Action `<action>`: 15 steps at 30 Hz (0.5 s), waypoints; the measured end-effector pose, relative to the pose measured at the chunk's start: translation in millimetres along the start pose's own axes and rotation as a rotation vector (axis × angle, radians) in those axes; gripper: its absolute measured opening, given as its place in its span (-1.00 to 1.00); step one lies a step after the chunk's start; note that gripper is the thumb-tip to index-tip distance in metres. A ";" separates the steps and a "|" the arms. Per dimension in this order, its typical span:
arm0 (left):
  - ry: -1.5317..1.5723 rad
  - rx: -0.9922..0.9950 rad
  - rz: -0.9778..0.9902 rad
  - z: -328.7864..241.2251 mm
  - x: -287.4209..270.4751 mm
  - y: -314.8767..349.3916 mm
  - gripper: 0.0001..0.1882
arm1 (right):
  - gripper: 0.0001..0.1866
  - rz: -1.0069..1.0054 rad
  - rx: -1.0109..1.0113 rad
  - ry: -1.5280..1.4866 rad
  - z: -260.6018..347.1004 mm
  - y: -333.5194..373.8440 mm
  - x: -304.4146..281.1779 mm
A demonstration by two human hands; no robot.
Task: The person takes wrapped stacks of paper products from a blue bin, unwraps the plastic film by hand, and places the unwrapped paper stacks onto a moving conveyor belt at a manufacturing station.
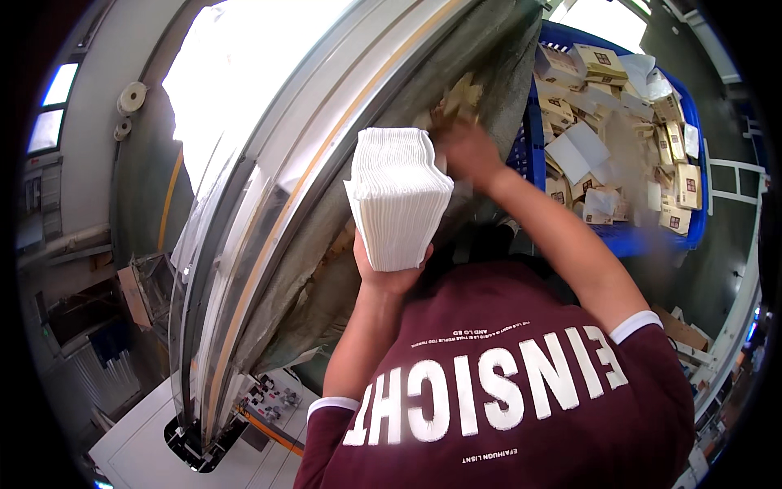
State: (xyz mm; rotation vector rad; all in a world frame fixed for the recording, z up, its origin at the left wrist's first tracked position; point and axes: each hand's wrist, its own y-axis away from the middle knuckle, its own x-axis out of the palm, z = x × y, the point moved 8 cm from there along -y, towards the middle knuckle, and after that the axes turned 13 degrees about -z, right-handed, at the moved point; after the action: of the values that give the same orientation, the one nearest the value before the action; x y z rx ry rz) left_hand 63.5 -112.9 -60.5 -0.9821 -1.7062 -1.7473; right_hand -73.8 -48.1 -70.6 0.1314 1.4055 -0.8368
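A thick stack of white folded paper tissues (pixel 399 196) stands in front of my chest. From below, my left hand (pixel 387 273) is closed around its bottom end, with the palm partly hidden by the paper. My right hand (pixel 468 153) is at the stack's right side near the top, smeared by motion. Just beyond its fingers is a crumpled tan and yellowish thing (pixel 462 94); whether the fingers hold it is not clear.
On the right, a blue plastic crate (pixel 692 98) contains many tan tissue packs (pixel 603 63) and loose white paper. Along my left runs a long machine with pale metal rails (pixel 269 183). Grey cloth (pixel 285 301) hangs beside it. A control panel (pixel 273 397) sits at lower left.
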 end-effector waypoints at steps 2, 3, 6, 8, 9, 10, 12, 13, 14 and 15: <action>-0.050 0.020 0.076 2.4 10.7 0.5 -0.47 | -0.79 0.586 0.108 -0.121 7.2 75.4 99.2; -0.046 0.031 0.053 -0.4 8.5 0.3 -0.47 | -0.79 0.585 0.195 -0.310 8.6 85.1 103.5; -0.044 0.042 0.111 -0.4 0.5 3.3 -0.43 | -0.72 0.437 0.609 -0.933 8.0 52.0 27.3; -0.227 0.079 -0.047 7.6 0.2 -6.9 -0.40 | -0.45 0.409 1.111 -1.950 8.3 50.2 -18.3; -0.333 0.089 -0.113 13.7 4.4 -15.3 -0.38 | -0.31 0.379 1.054 -2.093 10.5 48.4 -40.6; -0.499 0.094 -0.094 17.0 1.0 -23.5 -0.34 | -0.21 0.328 0.951 -1.970 9.5 51.3 -55.3; -0.685 0.222 -0.069 20.6 8.5 -37.0 -0.42 | -0.07 0.247 0.900 -1.815 -2.7 59.0 -83.3; -0.762 0.249 -0.064 24.1 15.5 -39.1 -0.42 | -0.04 0.218 0.945 -1.791 -9.1 64.4 -96.1; -0.859 0.267 -0.023 31.3 25.1 -42.7 -0.42 | -0.01 0.192 0.990 -1.771 -16.3 74.5 -103.6; -0.954 0.287 0.022 40.8 34.8 -46.7 -0.42 | -0.02 0.118 0.979 -1.675 -26.5 87.5 -107.1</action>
State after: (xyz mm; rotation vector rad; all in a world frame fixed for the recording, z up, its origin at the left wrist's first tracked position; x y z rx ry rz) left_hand 11.9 -64.0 -64.5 -1.8422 -2.3733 -0.9795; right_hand -37.6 75.5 -13.8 0.1753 -0.6171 -1.0170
